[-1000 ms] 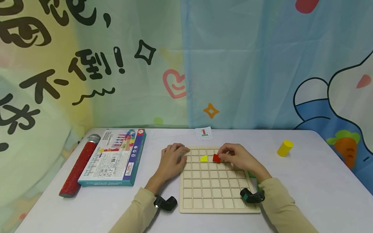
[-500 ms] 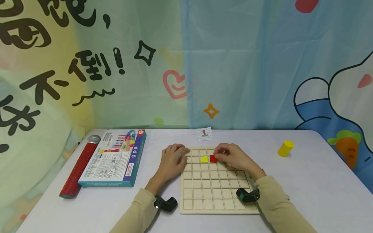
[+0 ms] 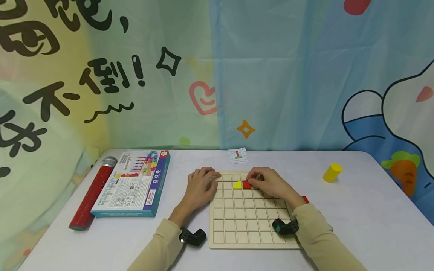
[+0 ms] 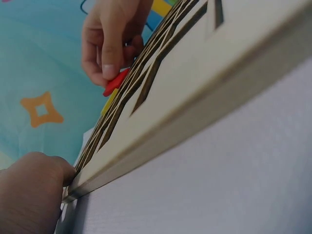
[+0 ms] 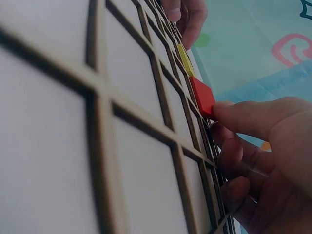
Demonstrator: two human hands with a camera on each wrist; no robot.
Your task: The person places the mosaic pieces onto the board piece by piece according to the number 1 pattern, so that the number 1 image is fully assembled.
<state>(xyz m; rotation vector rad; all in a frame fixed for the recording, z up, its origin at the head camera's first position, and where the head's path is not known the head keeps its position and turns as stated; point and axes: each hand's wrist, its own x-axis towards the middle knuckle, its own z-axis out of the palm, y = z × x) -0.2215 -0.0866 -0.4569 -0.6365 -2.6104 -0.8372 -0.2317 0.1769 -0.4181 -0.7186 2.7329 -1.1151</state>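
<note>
A pale wooden grid board (image 3: 249, 226) (image 4: 204, 83) (image 5: 73, 146) lies on the table before me. In its second row sits a yellow quarter-round piece (image 3: 237, 184) (image 5: 184, 52). Right beside it my right hand (image 3: 268, 182) (image 5: 263, 161) pinches a red square piece (image 3: 246, 184) (image 5: 202, 96) (image 4: 116, 83), which touches the yellow one and stands slightly tilted on the board. My left hand (image 3: 200, 184) (image 4: 29, 195) rests with curled fingers on the board's upper left corner, pressing its edge.
A small pattern card (image 3: 237, 155) lies behind the board. A yellow cylinder (image 3: 332, 172) lies to the far right. On the left are a game box (image 3: 133, 183) and a red glitter tube (image 3: 92, 192). Something red (image 3: 305, 199) peeks from under my right forearm.
My right hand has slid the red square leftwards along the row until it meets the yellow piece. The left hand has stayed put.
</note>
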